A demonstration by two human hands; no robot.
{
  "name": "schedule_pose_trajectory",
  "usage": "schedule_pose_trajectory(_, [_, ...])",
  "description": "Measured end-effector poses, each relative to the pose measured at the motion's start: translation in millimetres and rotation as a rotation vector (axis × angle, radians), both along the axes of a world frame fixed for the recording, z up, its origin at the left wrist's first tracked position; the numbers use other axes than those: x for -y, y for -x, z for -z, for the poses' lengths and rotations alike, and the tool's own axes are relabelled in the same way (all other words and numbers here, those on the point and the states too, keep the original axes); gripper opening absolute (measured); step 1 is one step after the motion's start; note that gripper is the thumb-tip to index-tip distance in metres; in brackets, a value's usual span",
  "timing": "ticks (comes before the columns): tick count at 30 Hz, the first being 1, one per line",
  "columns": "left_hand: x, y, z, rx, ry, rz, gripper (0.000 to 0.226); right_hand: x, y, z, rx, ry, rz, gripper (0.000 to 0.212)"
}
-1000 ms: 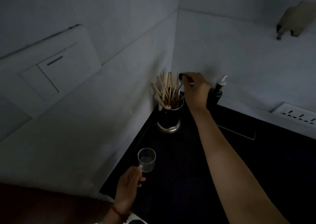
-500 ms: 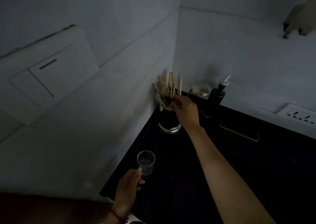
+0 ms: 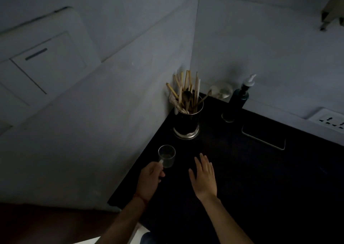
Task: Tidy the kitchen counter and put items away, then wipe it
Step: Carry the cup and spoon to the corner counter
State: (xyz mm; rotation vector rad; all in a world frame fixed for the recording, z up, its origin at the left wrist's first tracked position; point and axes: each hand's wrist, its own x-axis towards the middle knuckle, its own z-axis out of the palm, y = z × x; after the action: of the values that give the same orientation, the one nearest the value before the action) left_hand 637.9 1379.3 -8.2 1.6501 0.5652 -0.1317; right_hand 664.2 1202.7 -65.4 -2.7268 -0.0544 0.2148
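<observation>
My left hand (image 3: 151, 178) grips the handle of a small clear glass cup (image 3: 166, 155), held just above the black counter (image 3: 251, 178) near the left wall. My right hand (image 3: 203, 176) hovers flat and empty beside the cup, fingers spread. In the corner stands a metal utensil holder (image 3: 187, 121) full of wooden chopsticks, with a dark spoon (image 3: 187, 96) resting in it bowl up.
A dark pump soap bottle (image 3: 240, 96) stands by the back wall, with a small pale round object (image 3: 222, 92) to its left. A flat phone-like slab (image 3: 264, 135) lies on the counter. A wall socket (image 3: 329, 120) sits at right.
My right hand let go of the spoon in the utensil holder and drew back toward me, ending beside the cup. My left hand kept hold of the cup.
</observation>
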Motion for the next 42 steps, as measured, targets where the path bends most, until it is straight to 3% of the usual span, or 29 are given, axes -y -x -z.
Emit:
schedule_pose_trajectory(16, [16.8,-70.4,34.3,-0.028,0.023,-0.061,0.023,1.3,0.1,8.3,0.049,0.01,-0.018,0.053])
schedule_pose_trajectory(30, [12.1,-52.4,28.8,-0.008,-0.027,-0.129,0.011,5.9,-3.1,-2.9,-0.026,-0.075,-0.048,0.052])
schedule_pose_trajectory(34, [20.0,-21.6,21.6,0.073,-0.129,0.087,0.009,16.6,12.3,-13.9,-0.02,-0.191,0.107,0.051])
schedule_pose_trajectory(38, [32.4,2.6,22.5,0.055,-0.218,0.489,0.013,45.2,58.7,-14.6,-0.018,-0.101,0.356,0.048])
schedule_pose_trajectory(42, [49.1,19.4,23.1,0.073,-0.284,0.717,0.014,85.3,139.4,-17.6,0.012,0.022,0.581,0.047])
